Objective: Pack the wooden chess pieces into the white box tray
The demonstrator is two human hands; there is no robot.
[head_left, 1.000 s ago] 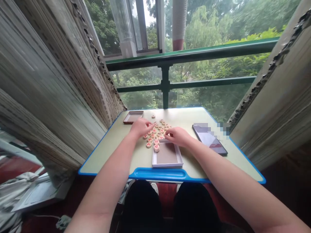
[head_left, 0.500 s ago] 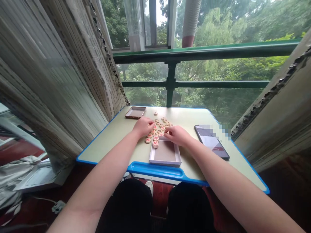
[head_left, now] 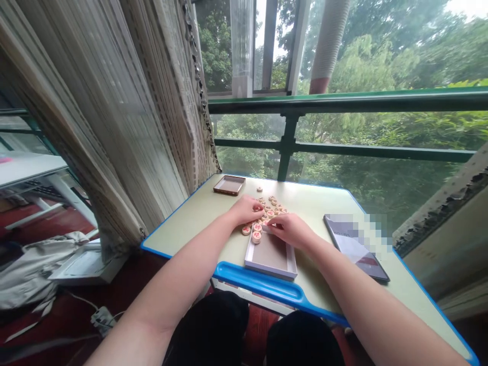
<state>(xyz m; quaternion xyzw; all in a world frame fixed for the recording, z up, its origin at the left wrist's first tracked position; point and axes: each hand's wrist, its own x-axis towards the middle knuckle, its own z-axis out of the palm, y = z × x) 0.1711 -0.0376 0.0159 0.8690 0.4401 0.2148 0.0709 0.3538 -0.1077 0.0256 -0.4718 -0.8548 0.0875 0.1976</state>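
Although I could not tell whether my half-curled left hand point(head_left: 246, 211) or equally curled right hand point(head_left: 293, 230) held anything, the round pieces point(head_left: 270, 214) lay between them, neither hand clearly nearer, the shallow box point(head_left: 272, 253) just below the right.

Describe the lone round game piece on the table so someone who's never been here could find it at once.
Find the pale, blue-edged tabletop before the green railing. Near its far edge, to the right of the shallow brown-sided tray, lies the small, pale, round game piece. Unlike the other pale, round pieces crowded nearer the viewer, it lies alone.
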